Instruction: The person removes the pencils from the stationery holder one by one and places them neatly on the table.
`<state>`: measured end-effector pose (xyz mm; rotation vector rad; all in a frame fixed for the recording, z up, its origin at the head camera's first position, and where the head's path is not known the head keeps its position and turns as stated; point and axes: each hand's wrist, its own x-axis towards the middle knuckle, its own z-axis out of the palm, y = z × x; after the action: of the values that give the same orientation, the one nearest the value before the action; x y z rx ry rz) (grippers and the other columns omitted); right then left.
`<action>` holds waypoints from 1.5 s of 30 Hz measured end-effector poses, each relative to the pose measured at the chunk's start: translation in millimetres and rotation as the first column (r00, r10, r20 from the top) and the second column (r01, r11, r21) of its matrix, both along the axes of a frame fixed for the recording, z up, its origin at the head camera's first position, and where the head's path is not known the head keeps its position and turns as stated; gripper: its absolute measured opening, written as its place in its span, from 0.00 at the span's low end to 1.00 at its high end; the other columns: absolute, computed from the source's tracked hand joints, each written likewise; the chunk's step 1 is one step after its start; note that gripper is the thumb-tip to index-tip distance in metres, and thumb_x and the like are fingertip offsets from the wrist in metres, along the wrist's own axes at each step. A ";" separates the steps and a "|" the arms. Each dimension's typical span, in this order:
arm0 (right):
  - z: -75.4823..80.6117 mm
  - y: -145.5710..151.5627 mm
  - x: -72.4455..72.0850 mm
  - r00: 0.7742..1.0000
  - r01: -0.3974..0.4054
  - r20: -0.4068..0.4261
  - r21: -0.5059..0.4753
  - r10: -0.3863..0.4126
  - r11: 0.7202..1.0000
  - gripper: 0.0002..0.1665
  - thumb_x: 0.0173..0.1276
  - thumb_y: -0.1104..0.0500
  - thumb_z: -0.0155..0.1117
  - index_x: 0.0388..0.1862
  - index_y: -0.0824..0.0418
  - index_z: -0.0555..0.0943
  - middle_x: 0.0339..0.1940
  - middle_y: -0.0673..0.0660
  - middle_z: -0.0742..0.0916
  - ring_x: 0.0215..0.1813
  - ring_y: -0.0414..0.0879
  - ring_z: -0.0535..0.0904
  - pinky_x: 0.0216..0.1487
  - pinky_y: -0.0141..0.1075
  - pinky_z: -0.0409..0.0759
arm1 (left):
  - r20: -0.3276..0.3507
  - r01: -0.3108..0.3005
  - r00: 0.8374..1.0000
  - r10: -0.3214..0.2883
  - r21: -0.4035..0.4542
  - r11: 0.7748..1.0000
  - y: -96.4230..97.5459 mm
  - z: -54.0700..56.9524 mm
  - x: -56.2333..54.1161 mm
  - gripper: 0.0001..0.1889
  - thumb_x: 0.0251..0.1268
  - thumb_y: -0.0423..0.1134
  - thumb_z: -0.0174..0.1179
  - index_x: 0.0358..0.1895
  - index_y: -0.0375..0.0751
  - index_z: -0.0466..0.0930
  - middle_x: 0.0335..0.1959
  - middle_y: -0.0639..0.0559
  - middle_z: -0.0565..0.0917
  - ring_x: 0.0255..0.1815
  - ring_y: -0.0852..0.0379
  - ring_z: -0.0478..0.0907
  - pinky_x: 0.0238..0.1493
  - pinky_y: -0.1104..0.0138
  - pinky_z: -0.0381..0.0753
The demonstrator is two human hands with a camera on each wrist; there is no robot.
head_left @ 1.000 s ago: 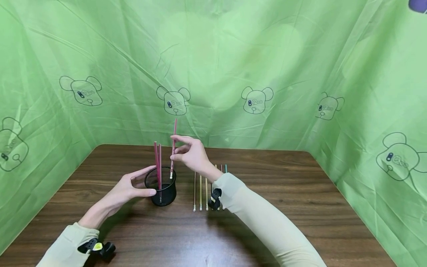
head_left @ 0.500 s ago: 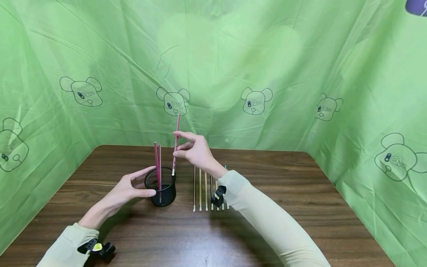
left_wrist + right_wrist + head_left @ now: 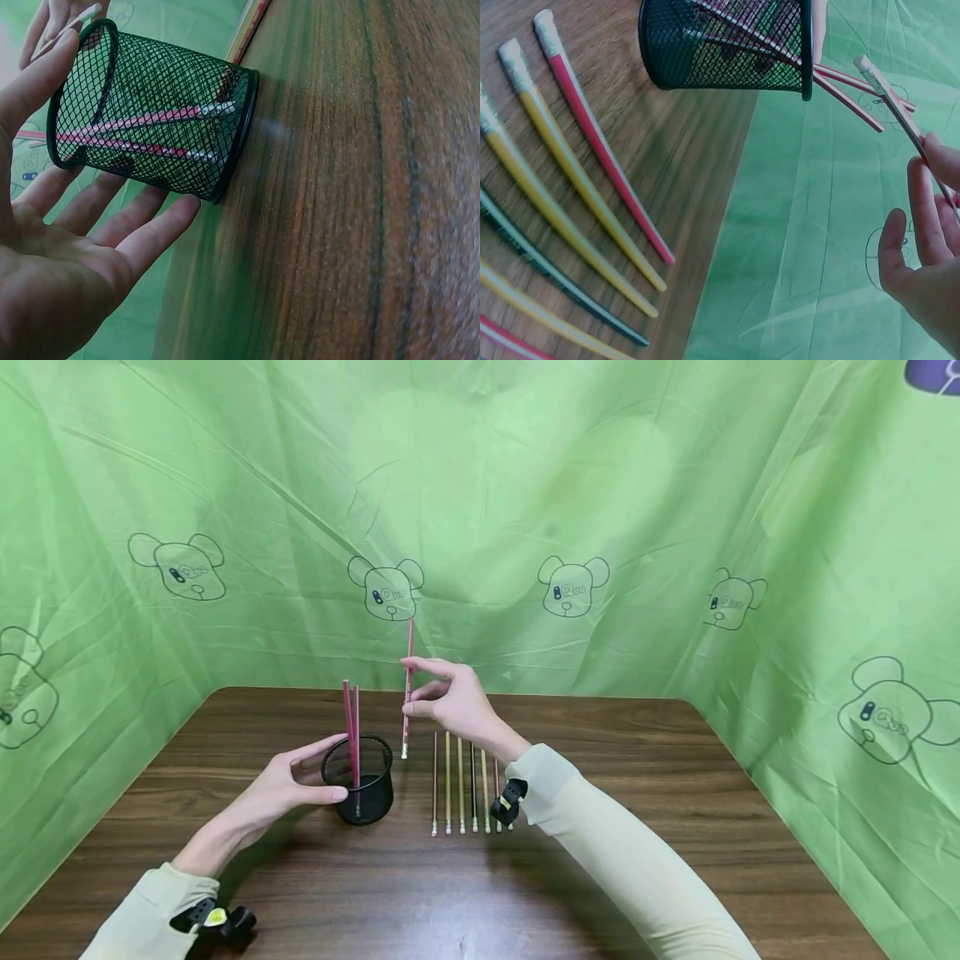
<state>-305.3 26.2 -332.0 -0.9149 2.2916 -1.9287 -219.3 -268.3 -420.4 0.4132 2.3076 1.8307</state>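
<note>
A black mesh pencil cup (image 3: 367, 800) stands upright on the table, with two pink pencils (image 3: 350, 727) leaning inside, eraser ends down. My left hand (image 3: 288, 787) holds the cup from its left side, the thumb at the rim and the fingers along the mesh (image 3: 161, 116). Just right of the cup and above the table, my right hand (image 3: 459, 697) pinches another pink pencil (image 3: 407, 727) between thumb and fingertips. That pencil is nearly upright, its white eraser end (image 3: 864, 66) down and apart from the cup.
Several pencils, among them a red pencil (image 3: 600, 146), yellow ones and a dark green pencil (image 3: 555, 270), lie side by side right of the cup, partly under my right forearm. Green cloth (image 3: 480, 510) surrounds the wooden table (image 3: 420, 893).
My right hand has moved right with the pink pencil, whose eraser end went from over the cup's opening to outside its rim. The left hand and the cup stay in place.
</note>
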 end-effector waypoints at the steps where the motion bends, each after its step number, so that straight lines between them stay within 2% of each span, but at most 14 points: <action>1: -0.4 1.9 0.3 1.000 0.001 0.001 0.003 -0.001 1.000 0.39 0.60 0.74 0.79 0.70 0.54 0.83 0.67 0.48 0.83 0.46 0.46 0.89 0.47 0.39 0.87 | 0.000 -0.002 1.000 0.002 -0.004 1.000 -0.2 0.3 0.2 0.43 0.67 0.35 0.73 0.83 0.47 0.63 0.73 0.37 0.74 0.72 0.38 0.71 0.59 0.71 0.75; 6: -4.2 11.0 1.3 1.000 -0.005 0.008 -0.001 0.005 1.000 0.38 0.62 0.74 0.78 0.70 0.53 0.83 0.67 0.51 0.83 0.46 0.48 0.89 0.44 0.38 0.86 | -0.003 -0.005 1.000 0.005 -0.012 1.000 -0.6 2.3 0.8 0.43 0.67 0.36 0.74 0.83 0.48 0.63 0.74 0.39 0.75 0.72 0.41 0.72 0.60 0.71 0.74; 10: -10.9 17.9 3.6 0.999 -0.016 0.037 0.003 0.016 1.000 0.38 0.62 0.73 0.78 0.70 0.52 0.83 0.59 0.57 0.87 0.45 0.48 0.89 0.43 0.37 0.85 | 0.001 -0.009 1.000 0.009 -0.018 1.000 -0.9 3.3 1.8 0.43 0.66 0.37 0.74 0.83 0.48 0.63 0.74 0.40 0.75 0.72 0.42 0.73 0.60 0.71 0.73; 12: -15.3 21.4 5.3 0.999 -0.014 0.049 0.013 0.013 1.000 0.38 0.62 0.73 0.79 0.70 0.52 0.83 0.58 0.57 0.87 0.45 0.48 0.89 0.41 0.35 0.82 | 0.004 -0.008 1.000 0.008 -0.016 1.000 -0.8 3.3 2.2 0.44 0.66 0.36 0.74 0.83 0.48 0.63 0.74 0.39 0.74 0.72 0.41 0.73 0.60 0.71 0.74; 18: -27.0 32.2 9.1 0.999 0.002 0.047 0.044 -0.004 0.999 0.38 0.62 0.73 0.79 0.70 0.54 0.83 0.64 0.49 0.85 0.46 0.48 0.89 0.36 0.34 0.78 | 0.003 -0.002 1.000 0.002 -0.005 1.000 -0.8 1.8 2.7 0.44 0.66 0.36 0.74 0.83 0.46 0.63 0.73 0.36 0.74 0.72 0.40 0.72 0.60 0.70 0.75; 25: -37.2 48.7 12.1 0.998 0.022 0.052 0.039 -0.024 0.999 0.38 0.59 0.76 0.79 0.69 0.59 0.83 0.64 0.57 0.85 0.44 0.51 0.90 0.39 0.33 0.83 | -0.008 -0.007 1.000 0.007 -0.015 1.000 -0.1 3.0 2.5 0.43 0.66 0.36 0.74 0.83 0.46 0.63 0.74 0.38 0.74 0.71 0.44 0.74 0.60 0.72 0.73; 30: -44.0 63.9 15.3 0.995 0.044 0.086 0.058 -0.049 0.997 0.39 0.58 0.76 0.79 0.70 0.59 0.83 0.57 0.60 0.89 0.43 0.49 0.90 0.33 0.31 0.79 | -0.011 -0.010 1.000 0.010 -0.031 0.999 -0.6 3.3 2.2 0.44 0.66 0.37 0.74 0.83 0.47 0.63 0.74 0.39 0.75 0.72 0.46 0.73 0.61 0.73 0.71; 34: -48.6 76.1 16.3 0.993 0.050 0.108 0.062 -0.056 0.997 0.40 0.58 0.76 0.78 0.70 0.59 0.82 0.61 0.59 0.87 0.44 0.51 0.90 0.35 0.32 0.81 | -0.013 -0.011 1.000 0.010 -0.032 0.999 -1.2 2.7 1.6 0.44 0.66 0.37 0.74 0.83 0.48 0.63 0.74 0.39 0.75 0.72 0.48 0.73 0.61 0.73 0.71; 37: -51.8 83.7 16.9 0.992 0.053 0.115 0.054 -0.059 0.997 0.39 0.59 0.77 0.78 0.70 0.61 0.82 0.66 0.57 0.85 0.45 0.52 0.90 0.42 0.35 0.86 | -0.010 -0.006 1.000 0.006 -0.019 1.000 -1.3 1.9 1.2 0.44 0.66 0.36 0.74 0.83 0.47 0.63 0.73 0.38 0.75 0.71 0.47 0.74 0.61 0.73 0.72; 40: -54.3 90.9 17.6 0.991 0.060 0.117 0.063 -0.067 0.996 0.39 0.59 0.78 0.77 0.70 0.62 0.82 0.68 0.59 0.84 0.45 0.53 0.90 0.46 0.39 0.87 | -0.008 -0.004 1.000 0.004 -0.009 1.000 -1.2 0.9 1.2 0.44 0.66 0.36 0.74 0.83 0.46 0.63 0.73 0.37 0.75 0.71 0.46 0.75 0.60 0.73 0.72; 45: -58.0 103.7 19.3 0.987 0.082 0.130 0.090 -0.094 0.993 0.40 0.58 0.79 0.77 0.70 0.63 0.81 0.67 0.62 0.83 0.43 0.51 0.90 0.48 0.41 0.87 | -0.007 -0.007 1.000 0.007 -0.007 1.000 -0.8 -0.2 1.2 0.44 0.66 0.36 0.74 0.83 0.46 0.63 0.73 0.37 0.74 0.71 0.45 0.75 0.60 0.73 0.73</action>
<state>-286.0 129.9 -390.1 -0.6656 2.3526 -1.8463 -218.2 -269.1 -420.6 0.4119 2.3225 1.8264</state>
